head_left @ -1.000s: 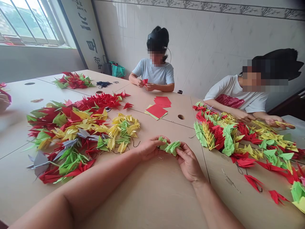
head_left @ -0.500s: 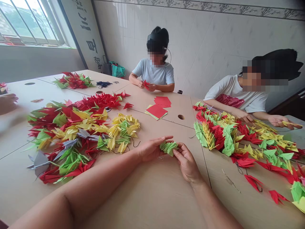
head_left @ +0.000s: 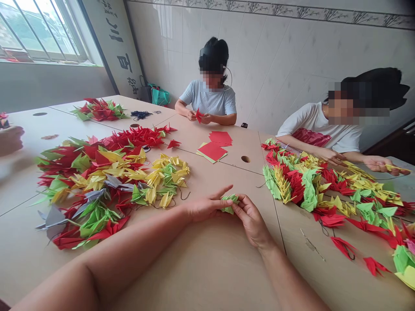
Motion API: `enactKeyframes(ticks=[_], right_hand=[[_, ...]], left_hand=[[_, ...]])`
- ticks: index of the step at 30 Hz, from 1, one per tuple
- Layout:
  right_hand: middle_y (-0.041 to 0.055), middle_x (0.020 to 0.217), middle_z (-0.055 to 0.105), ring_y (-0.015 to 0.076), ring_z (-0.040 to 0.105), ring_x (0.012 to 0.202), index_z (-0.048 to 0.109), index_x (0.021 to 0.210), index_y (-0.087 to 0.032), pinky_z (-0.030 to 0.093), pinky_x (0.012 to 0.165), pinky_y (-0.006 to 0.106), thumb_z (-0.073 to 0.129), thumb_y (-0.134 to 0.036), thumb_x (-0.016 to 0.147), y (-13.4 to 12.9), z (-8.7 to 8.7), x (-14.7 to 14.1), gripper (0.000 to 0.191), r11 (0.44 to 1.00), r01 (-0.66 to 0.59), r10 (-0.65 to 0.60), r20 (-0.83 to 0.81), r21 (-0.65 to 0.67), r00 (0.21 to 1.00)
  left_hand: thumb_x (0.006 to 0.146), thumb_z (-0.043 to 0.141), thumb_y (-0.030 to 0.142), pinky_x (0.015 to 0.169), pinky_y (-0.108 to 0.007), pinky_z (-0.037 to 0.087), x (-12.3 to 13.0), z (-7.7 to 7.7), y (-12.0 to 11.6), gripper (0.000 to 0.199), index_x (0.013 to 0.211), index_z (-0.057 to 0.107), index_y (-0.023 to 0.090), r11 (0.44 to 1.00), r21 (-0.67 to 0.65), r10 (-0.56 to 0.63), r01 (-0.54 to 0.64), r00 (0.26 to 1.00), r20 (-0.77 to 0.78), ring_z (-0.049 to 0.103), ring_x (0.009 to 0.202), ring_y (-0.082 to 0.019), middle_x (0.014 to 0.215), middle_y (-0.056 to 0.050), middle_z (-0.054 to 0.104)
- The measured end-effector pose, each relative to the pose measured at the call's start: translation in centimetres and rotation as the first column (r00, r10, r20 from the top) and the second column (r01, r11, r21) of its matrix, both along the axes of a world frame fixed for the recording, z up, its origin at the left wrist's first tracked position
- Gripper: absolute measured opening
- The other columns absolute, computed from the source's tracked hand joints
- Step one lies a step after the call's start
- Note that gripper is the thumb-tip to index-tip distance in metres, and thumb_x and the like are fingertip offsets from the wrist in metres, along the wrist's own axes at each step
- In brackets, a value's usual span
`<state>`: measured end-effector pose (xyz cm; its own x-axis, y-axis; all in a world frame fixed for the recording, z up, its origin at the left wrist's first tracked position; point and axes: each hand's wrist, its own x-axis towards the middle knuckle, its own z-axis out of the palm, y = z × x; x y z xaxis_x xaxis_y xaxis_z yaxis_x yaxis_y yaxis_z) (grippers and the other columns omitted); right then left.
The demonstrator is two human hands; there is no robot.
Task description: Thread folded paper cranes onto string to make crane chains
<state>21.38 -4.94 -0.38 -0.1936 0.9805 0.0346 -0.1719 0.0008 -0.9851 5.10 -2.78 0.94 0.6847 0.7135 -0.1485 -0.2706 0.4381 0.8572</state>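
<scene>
Between my two hands is a small stack of folded green paper pieces (head_left: 229, 203), pressed close together, above the tabletop (head_left: 207, 259). My left hand (head_left: 209, 206) grips its left end, with the thumb lying over the front and one finger sticking out. At the right end, my right hand (head_left: 251, 218) pinches the stack between thumb and fingers. The fingers behind the stack are partly hidden. To the left lies a large heap of folded paper cranes (head_left: 106, 172) in red, yellow, green and grey.
Red and green paper squares (head_left: 212, 152) lie ahead. Strings of folded paper (head_left: 301, 181) cover the right side, near a thin needle-like tool (head_left: 313, 245). One person (head_left: 210, 99) folds red paper opposite; another (head_left: 311, 125) handles yellow paper. Another person's hand (head_left: 11, 140) shows at the left edge.
My left thumb has come down over the green stack, covering more of it. My hands have drawn slightly closer together. The person opposite has turned the red paper a little.
</scene>
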Motion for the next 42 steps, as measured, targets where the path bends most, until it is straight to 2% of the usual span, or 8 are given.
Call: enactKeyframes(ticks=[5, 10, 16, 21, 25, 28, 34, 42], right_hand=[[-0.0008, 0.084, 0.066, 0.0165, 0.06, 0.082, 0.055, 0.09, -0.024, 0.046, 0.076, 0.03, 0.065, -0.033, 0.077, 0.4, -0.6, -0.3, 0.019, 0.998, 0.044, -0.045, 0.012, 0.051, 0.999], [0.0, 0.082, 0.066, 0.0171, 0.061, 0.079, 0.057, 0.09, -0.023, 0.047, 0.074, 0.031, 0.066, -0.033, 0.075, 0.8, -1.2, 0.0, 0.02, 0.993, 0.067, -0.073, 0.061, 0.096, 0.995], [-0.0001, 0.08, 0.064, 0.0165, 0.06, 0.075, 0.057, 0.091, -0.022, 0.049, 0.069, 0.03, 0.065, -0.033, 0.074, 1.0, -2.0, -0.1, 0.022, 0.985, 0.123, -0.133, 0.07, 0.123, 0.989], [0.0015, 0.081, 0.064, 0.0182, 0.061, 0.074, 0.055, 0.092, -0.021, 0.052, 0.063, 0.031, 0.063, -0.035, 0.073, 0.6, -2.2, -0.8, 0.025, 0.976, 0.167, -0.177, 0.066, 0.138, 0.982], [0.0029, 0.085, 0.065, 0.0192, 0.062, 0.079, 0.054, 0.092, -0.021, 0.053, 0.066, 0.032, 0.062, -0.035, 0.072, 0.3, -2.0, -1.3, 0.026, 0.967, 0.202, -0.214, 0.06, 0.153, 0.975], [0.0037, 0.087, 0.066, 0.0195, 0.063, 0.08, 0.054, 0.09, -0.021, 0.052, 0.067, 0.031, 0.063, -0.035, 0.07, 0.3, -1.9, -1.5, 0.026, 0.965, 0.217, -0.227, 0.053, 0.144, 0.972], [0.0022, 0.08, 0.067, 0.0175, 0.062, 0.067, 0.054, 0.089, -0.021, 0.051, 0.056, 0.029, 0.063, -0.035, 0.068, 0.3, -1.9, -1.4, 0.028, 0.969, 0.225, -0.231, 0.055, 0.099, 0.971], [0.0022, 0.086, 0.067, 0.0177, 0.062, 0.079, 0.055, 0.099, -0.02, 0.05, 0.072, 0.033, 0.065, -0.034, 0.068, 0.1, -2.0, -0.8, 0.035, 0.946, 0.279, -0.295, 0.077, 0.166, 0.952]], left_hand=[[0.075, 0.067, 0.036, 0.084, -0.031, 0.042, 0.1, -0.6, 0.1, 0.075, 0.139, 0.029, 0.025, 0.954, 0.292, 0.127, -0.066, 0.973, -0.194, 0.055, 0.095, -0.017, 0.112, -0.007, 0.058], [0.077, 0.062, 0.044, 0.079, -0.029, 0.042, 0.0, -1.3, 0.3, 0.073, 0.14, 0.029, 0.024, 0.816, 0.577, 0.24, 0.03, 0.89, -0.387, 0.051, 0.086, -0.015, 0.096, -0.003, 0.057], [0.084, 0.052, 0.031, 0.067, -0.025, 0.042, 0.6, -2.5, 0.0, 0.07, 0.144, 0.018, 0.02, 0.696, 0.718, 0.393, 0.02, 0.826, -0.404, 0.045, 0.068, -0.011, 0.072, 0.003, 0.05], [0.081, 0.057, 0.028, 0.068, -0.025, 0.041, 0.7, -2.5, -0.1, 0.078, 0.145, 0.012, 0.019, 0.738, 0.674, 0.381, -0.025, 0.84, -0.386, 0.042, 0.064, -0.01, 0.068, 0.005, 0.045], [0.076, 0.065, 0.029, 0.073, -0.027, 0.042, 0.8, -2.1, -0.3, 0.082, 0.144, 0.02, 0.02, 0.867, 0.474, 0.31, -0.156, 0.912, -0.267, 0.045, 0.068, -0.01, 0.072, 0.005, 0.048], [0.074, 0.067, 0.031, 0.078, -0.03, 0.045, 1.0, -1.9, -0.6, 0.084, 0.143, 0.02, 0.021, 0.916, 0.365, 0.256, -0.17, 0.945, -0.203, 0.05, 0.073, -0.01, 0.081, 0.002, 0.054], [0.073, 0.069, 0.032, 0.081, -0.036, 0.048, 1.5, -1.6, -1.1, 0.092, 0.144, 0.013, 0.022, 0.933, 0.314, 0.245, -0.176, 0.95, -0.193, 0.058, 0.074, -0.013, 0.085, 0.0, 0.059], [0.069, 0.073, 0.033, 0.082, -0.031, 0.048, 1.3, -0.7, -1.5, 0.046, 0.108, 0.055, 0.017, 0.916, 0.349, 0.257, -0.2, 0.958, -0.126, 0.059, 0.08, -0.013, 0.093, -0.003, 0.06]])
